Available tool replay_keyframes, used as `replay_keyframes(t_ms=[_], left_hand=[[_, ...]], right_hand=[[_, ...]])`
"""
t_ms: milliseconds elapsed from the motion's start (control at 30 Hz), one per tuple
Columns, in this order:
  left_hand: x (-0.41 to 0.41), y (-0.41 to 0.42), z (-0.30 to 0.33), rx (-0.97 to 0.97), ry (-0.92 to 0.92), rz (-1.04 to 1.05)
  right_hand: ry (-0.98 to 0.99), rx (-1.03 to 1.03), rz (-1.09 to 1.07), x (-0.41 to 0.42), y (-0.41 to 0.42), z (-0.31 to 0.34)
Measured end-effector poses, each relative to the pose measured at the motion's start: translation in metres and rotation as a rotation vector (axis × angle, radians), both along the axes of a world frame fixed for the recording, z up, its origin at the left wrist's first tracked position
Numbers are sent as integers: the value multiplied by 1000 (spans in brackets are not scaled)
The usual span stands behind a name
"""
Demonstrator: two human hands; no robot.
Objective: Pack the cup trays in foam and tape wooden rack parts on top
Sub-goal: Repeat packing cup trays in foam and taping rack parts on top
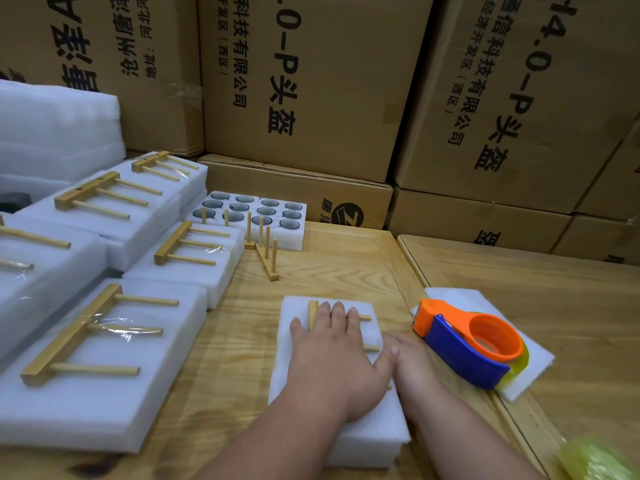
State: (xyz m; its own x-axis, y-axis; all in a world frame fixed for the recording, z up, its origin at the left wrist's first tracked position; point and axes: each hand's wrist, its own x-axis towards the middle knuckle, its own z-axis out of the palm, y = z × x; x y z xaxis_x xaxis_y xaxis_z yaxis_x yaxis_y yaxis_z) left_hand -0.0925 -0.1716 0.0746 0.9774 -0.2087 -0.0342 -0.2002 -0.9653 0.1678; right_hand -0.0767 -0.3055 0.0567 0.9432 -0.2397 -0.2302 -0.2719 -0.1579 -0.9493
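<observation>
Beside the tape dispenser (472, 344), both flat hands, left (332, 358) and right (412, 362), press a foam pack (367, 431)

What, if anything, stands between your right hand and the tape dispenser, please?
Nothing visible does. The right hand rests at the right edge of the foam block, and the tape dispenser lies just to its right on a foam sheet, with only bare table between.

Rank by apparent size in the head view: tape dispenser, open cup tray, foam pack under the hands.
1. Foam pack, though nearest the camera.
2. Tape dispenser and open cup tray look alike; the tray sits farther away, so unranked.
</observation>
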Motion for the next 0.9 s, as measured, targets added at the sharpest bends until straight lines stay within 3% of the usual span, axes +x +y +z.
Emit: replay_keyframes(t_ms=[133, 367, 600, 733, 800, 900], left_hand=[[-1, 0, 0, 13, -4, -4], [0, -1, -3, 33, -6, -7], [2, -1, -1, 79, 18, -43], [2, 0, 3, 67, 34, -66], [2, 6, 8, -83, 50, -84], [-5, 28, 16, -558, 17, -26]], right_hand=[[-17, -68, -56, 13, 3, -7], [-251, -280, -46, 14, 3, -25], [-252, -495, -6, 14, 0, -31], [-232, -519, -11, 12, -2, -31], [-221, -501, -32, 10, -3, -32], [-250, -542, -91, 7, -2, -34]])
